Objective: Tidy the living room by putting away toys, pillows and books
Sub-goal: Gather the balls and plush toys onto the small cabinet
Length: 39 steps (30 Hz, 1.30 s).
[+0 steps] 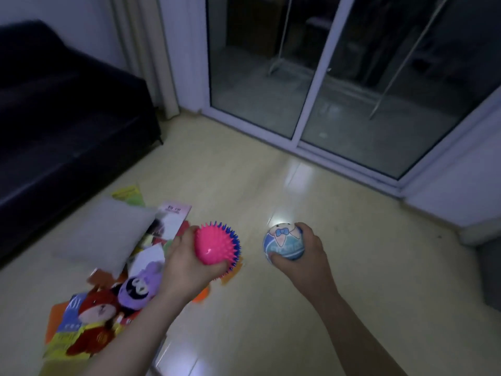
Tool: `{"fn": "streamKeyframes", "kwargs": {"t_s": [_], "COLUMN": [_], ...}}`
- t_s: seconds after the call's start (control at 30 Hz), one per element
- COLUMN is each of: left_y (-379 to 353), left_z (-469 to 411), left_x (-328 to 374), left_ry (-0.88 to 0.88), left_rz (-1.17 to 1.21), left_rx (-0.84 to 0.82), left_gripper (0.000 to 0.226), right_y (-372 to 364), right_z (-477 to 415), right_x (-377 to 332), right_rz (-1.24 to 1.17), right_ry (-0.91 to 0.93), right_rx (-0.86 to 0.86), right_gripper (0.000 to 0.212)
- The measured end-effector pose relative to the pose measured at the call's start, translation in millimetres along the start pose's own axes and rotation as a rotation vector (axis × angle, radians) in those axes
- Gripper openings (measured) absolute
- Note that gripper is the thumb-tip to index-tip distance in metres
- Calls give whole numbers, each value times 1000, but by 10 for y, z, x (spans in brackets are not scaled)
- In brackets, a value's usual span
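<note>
Dark sofa (67, 109) far left, sliding glass door (352, 77) well to the right of it. Grey pillow (105, 234) lies on the floor (271, 308) just in front of the sofa. Books (169, 221) are scattered beside the pillow, on the side away from the sofa. Red plush (95, 318) and purple plush (141, 286) sit on that pile. Left hand (184, 270) is curled round a spiky pink ball (214, 244) at the pile's edge. Right hand (311, 253) grips a blue-and-white ball (283, 241), farthest from the sofa, above the floor.

The left hand (184, 267) grips a pink spiky ball (217, 244); the right hand (309, 253) grips a blue ball (283, 245). Plush toys (122, 299), books (170, 221) and a grey pillow (105, 234) lie on the floor (271, 180) beside a dark sofa (67, 118).
</note>
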<state>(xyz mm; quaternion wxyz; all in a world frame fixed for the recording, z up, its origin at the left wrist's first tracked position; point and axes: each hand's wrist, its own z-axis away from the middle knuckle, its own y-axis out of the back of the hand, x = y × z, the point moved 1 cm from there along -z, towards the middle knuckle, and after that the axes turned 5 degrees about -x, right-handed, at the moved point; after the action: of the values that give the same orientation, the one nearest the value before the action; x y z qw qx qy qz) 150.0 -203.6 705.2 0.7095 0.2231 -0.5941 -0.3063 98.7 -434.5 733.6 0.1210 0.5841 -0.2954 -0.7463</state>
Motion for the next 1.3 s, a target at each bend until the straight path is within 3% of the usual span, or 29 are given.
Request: {"fn": "streamKeyframes", "kwargs": {"t_s": [0.23,0.47,0.97,1.3], "left_y": [-191,-738,-2168,-3497], "left_z": [-149,-250,-1326,-1456], "left_x": [1868,3348,5419,6549], "left_ry": [-317,-563,-870,-1000], "left_rz": [16,114,228,304], "left_rx": [50,-30,-351,-585], "left_gripper": [104,100,99,87], "right_y": [1798,3129,4628,5492], "right_z": [-115,-219,-940,-1138], "right_x": [-153,91,738,1548], "right_rz": [-23,-2,24,26], "right_ry": [74,88,-73,-216], "right_rx": [251,481,860,1009], "right_gripper": [79,80,72,61]}}
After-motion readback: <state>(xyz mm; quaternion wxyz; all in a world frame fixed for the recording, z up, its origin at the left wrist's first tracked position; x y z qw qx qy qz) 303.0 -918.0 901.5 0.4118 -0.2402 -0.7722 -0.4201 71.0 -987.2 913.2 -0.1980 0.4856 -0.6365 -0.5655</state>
